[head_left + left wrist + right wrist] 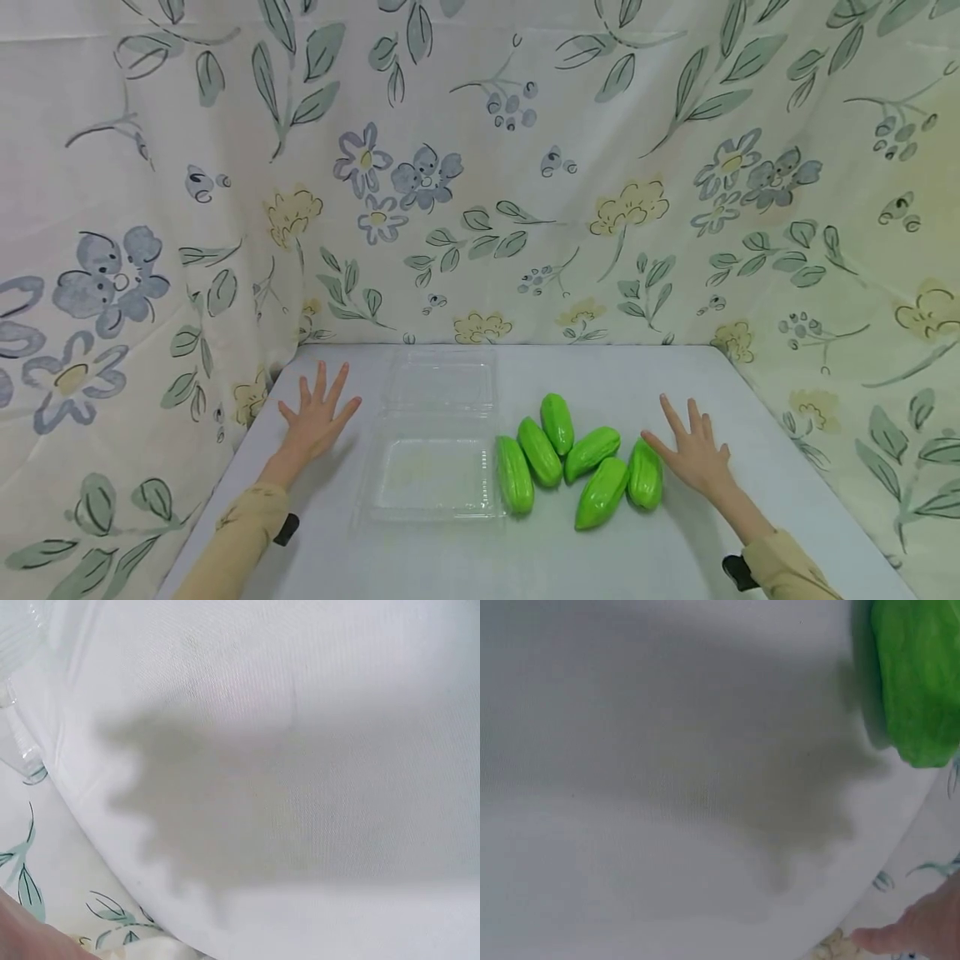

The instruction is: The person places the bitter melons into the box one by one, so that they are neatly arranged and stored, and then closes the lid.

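Note:
Both hands hover over a white table with fingers spread and nothing in them. My left hand (313, 423) is left of an open clear plastic clamshell box (367, 467), whose lid is folded back toward the far edge. Beside the box's right side lie several bright green, ridged, oblong vegetables (602, 493), seemingly chayote or small gourds, in a loose cluster. My right hand (697, 450) is just right of the cluster, its thumb overlapping the rightmost green vegetable (645, 477) in the head view. That vegetable (919, 682) also shows at the upper right of the right wrist view.
The white tabletop (600, 567) carries soft shadows of both hands. A floral curtain (480, 167) hangs behind the table and along both sides. Dark wrist straps (287, 529) show at the sleeve cuffs.

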Demonstrator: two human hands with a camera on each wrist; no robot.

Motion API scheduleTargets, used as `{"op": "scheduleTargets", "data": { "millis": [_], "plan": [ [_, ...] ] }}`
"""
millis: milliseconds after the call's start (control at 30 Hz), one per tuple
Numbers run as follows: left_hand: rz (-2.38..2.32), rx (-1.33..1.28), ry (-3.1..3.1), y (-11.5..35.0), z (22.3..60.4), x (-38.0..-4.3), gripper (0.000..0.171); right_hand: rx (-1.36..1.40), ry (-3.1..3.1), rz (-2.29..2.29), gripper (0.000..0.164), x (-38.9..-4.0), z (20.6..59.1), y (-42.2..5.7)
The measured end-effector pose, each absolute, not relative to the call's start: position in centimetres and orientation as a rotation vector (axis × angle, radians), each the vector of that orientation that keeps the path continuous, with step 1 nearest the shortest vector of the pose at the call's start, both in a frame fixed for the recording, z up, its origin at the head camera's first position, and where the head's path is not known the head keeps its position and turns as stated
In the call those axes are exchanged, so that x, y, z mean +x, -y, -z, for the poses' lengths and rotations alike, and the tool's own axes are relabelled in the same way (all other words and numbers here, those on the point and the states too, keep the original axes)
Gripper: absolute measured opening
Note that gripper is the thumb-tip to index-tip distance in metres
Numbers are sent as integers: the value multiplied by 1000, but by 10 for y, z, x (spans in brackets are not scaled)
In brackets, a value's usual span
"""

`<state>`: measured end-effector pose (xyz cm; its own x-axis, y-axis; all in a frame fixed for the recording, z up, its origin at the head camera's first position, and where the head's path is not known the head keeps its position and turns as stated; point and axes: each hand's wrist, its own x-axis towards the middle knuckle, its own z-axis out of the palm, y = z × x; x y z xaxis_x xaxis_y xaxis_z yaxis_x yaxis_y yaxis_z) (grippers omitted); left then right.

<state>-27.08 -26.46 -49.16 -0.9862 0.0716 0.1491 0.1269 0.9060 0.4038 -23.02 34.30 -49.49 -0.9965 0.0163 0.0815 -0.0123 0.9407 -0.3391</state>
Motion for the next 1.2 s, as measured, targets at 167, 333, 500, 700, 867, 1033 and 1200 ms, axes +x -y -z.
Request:
{"op": "scheduleTargets", "data": {
  "millis": [167, 333, 500, 700, 867, 1033, 1200],
  "plan": [
    [712, -210, 2937, 256, 492, -270, 73, -25, 3061, -688, 84, -228, 495, -338],
    [817, -242, 2938, 248, 493, -271, 71, 13, 3067, -865, 83, -227, 495, -334],
    [1003, -268, 2942, 242, 492, -269, 70, 77, 3062, -1000, 82, -228, 496, -330],
    [1218, -360, 2928, 231, 493, -268, 72, 75, 3072, -1067, 80, -229, 495, -326],
    [1292, -411, 2893, 223, 496, -267, 77, -24, 3144, -1161, 81, -227, 492, -323],
    [1313, -423, 2840, 219, 499, -267, 75, -103, 3156, -1224, 81, -225, 492, -322],
    [1380, -428, 2772, 217, 504, -267, 65, -118, 3140, -1234, 78, -224, 495, -322]
  ]
}}
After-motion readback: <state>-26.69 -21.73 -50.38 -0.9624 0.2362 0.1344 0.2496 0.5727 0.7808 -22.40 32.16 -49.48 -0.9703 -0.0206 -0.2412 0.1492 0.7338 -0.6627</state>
